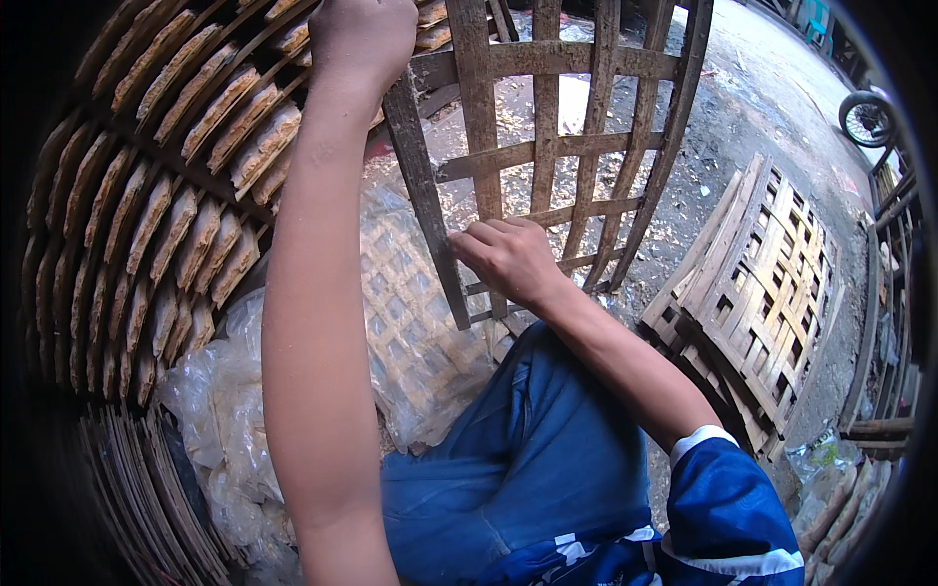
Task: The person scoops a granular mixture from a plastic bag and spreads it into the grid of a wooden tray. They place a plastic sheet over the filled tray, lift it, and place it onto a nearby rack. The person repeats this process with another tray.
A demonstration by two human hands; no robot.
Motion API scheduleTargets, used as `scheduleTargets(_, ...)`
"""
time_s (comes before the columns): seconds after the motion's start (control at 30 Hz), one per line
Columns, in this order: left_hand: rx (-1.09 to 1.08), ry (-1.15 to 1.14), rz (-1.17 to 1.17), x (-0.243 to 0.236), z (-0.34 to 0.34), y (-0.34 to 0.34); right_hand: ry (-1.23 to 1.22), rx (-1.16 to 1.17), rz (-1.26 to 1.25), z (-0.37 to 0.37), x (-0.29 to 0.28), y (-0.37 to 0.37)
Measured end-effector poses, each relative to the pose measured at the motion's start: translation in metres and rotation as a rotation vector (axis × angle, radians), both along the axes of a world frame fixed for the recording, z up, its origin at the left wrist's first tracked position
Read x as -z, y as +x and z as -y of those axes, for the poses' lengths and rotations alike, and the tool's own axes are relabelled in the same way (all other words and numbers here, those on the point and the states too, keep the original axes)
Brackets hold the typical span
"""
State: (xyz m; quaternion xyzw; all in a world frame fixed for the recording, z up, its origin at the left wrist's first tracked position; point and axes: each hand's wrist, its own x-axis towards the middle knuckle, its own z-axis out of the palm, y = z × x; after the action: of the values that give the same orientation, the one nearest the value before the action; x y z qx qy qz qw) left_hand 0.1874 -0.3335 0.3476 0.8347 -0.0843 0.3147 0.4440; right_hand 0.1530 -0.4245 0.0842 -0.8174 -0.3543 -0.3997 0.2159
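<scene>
A weathered lattice rack of flat wooden or bamboo slats (513, 62) is held upright in front of me. My left hand (362, 39) is closed at its upper left corner, partly cut off by the top edge. My right hand (503, 256) has its fingers wrapped on the lower part of the rack's left bar. Beneath it lies a lighter woven panel (401, 322) under clear plastic sheeting. Crumpled plastic (215, 410) sits beside my left forearm.
Dense rows of rough pale slabs on wooden racks (186, 225) fill the left. More lattice racks (762, 293) lie stacked at right on grey, chip-strewn ground (723, 98). Further back are a wheel (865, 122) and a teal chair (816, 24). Slatted frames (884, 332) stand along the right edge.
</scene>
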Motion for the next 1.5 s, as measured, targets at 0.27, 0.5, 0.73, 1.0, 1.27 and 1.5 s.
scheduleTargets(0.27, 0.129, 0.028, 0.14, 0.004, -0.012, 0.003, -0.012, -0.049, 0.023, -0.002, -0.007, 0.002)
scheduleTargets(0.5, 0.06, -0.084, 0.063, 0.005, 0.001, 0.009, -0.002, -0.025, 0.007, 0.002, 0.0, 0.007)
scheduleTargets(0.73, 0.072, -0.035, 0.131, 0.006, -0.002, 0.006, 0.2, -0.007, -0.071, -0.008, -0.011, 0.005)
scheduleTargets(1.0, 0.022, 0.008, 0.057, -0.006, -0.003, -0.006, 1.428, -0.04, -0.401, 0.089, -0.014, -0.024)
scheduleTargets(1.27, 0.005, 0.09, 0.183, 0.009, -0.016, 0.018, 0.605, 0.838, -0.246, 0.172, 0.075, -0.057)
scheduleTargets(1.5, -0.017, 0.052, 0.046, -0.006, -0.006, -0.007, 0.4, 0.068, -0.327, 0.059, -0.034, -0.042)
